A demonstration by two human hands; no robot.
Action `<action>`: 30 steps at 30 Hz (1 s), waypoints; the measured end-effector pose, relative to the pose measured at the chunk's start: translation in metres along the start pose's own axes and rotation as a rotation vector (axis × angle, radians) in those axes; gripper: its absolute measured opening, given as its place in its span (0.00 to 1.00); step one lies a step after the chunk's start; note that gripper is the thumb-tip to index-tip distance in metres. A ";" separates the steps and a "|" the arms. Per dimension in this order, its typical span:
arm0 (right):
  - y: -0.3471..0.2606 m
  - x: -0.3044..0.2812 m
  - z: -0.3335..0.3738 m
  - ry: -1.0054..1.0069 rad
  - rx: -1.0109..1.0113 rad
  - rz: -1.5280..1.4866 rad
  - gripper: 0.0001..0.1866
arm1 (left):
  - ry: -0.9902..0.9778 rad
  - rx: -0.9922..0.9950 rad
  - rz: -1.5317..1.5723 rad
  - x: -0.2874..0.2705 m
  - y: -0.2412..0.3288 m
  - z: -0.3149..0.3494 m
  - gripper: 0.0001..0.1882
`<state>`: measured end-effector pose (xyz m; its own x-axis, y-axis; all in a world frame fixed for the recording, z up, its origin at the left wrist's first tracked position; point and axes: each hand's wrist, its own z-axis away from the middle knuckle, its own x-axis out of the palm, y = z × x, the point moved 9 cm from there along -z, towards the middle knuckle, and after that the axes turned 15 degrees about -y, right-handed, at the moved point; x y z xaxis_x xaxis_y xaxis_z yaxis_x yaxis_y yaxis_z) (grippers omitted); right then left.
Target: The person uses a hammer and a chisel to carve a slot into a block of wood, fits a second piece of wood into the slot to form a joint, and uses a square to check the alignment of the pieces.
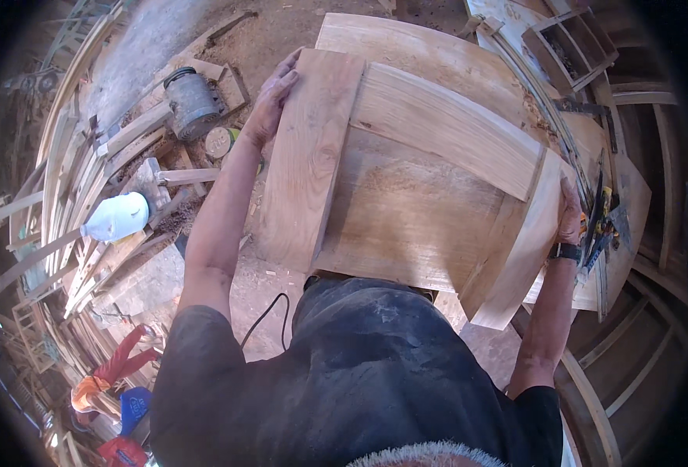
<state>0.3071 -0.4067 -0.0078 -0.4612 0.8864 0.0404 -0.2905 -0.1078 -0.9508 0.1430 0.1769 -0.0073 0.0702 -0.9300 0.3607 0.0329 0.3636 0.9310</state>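
Note:
A pale wooden frame (437, 124) lies across the workbench (406, 210) in front of me. It has a wide board (313, 140) on the left, a narrower board (527, 241) on the right and a crosspiece between their far parts. My left hand (274, 97) grips the outer edge of the left board near its far end, fingers closed against the wood. On the other side, my right hand (570, 212) is closed on the outer edge of the right board, some of its fingers hidden. A dark watch (566, 251) is on my right wrist.
Beyond the frame lies a curved wooden panel (406, 39). Hand tools (605, 226) and long strips sit to the right, with a wooden box (570, 50) farther back. Left on the floor are a metal can (193, 103), a plastic jug (118, 217) and scrap wood. A person (98, 385) is at lower left.

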 end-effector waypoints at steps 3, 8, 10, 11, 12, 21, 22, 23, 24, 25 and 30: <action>-0.001 0.006 -0.006 -0.049 -0.075 -0.040 0.33 | -0.095 0.031 0.141 0.028 0.003 -0.010 0.33; -0.005 0.000 -0.005 -0.024 -0.017 0.038 0.33 | -0.083 -0.060 0.077 0.024 0.006 -0.015 0.34; -0.005 -0.001 -0.002 -0.006 0.024 0.111 0.33 | -0.111 -0.082 -0.016 0.021 0.008 -0.013 0.34; -0.005 -0.001 -0.002 -0.005 0.028 0.113 0.33 | -0.103 -0.097 -0.042 0.022 0.009 -0.013 0.35; -0.006 -0.003 -0.002 0.010 0.037 0.168 0.33 | -0.094 -0.111 -0.068 0.022 0.009 -0.013 0.35; -0.015 0.012 -0.006 0.015 0.033 0.262 0.33 | -0.006 -0.083 0.020 0.024 0.015 -0.009 0.25; -0.019 0.015 -0.006 0.023 0.022 0.280 0.33 | 0.000 -0.089 0.022 0.024 0.016 -0.008 0.25; -0.020 0.015 -0.007 0.020 0.027 0.280 0.33 | 0.034 -0.124 -0.035 0.024 0.015 -0.008 0.25; -0.021 0.015 -0.007 0.018 0.032 0.280 0.33 | 0.067 -0.159 -0.093 0.022 0.014 -0.008 0.25; -0.021 0.014 -0.007 0.015 0.036 0.279 0.33 | 0.069 -0.164 -0.093 0.020 0.013 -0.008 0.25; -0.015 0.005 -0.008 -0.011 0.036 0.298 0.33 | -0.020 -0.206 -0.184 0.004 0.005 -0.014 0.24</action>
<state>0.3160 -0.3969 0.0046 -0.5397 0.8084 -0.2349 -0.1706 -0.3783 -0.9098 0.1573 0.1759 -0.0018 0.0243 -0.9816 0.1894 0.2459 0.1895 0.9506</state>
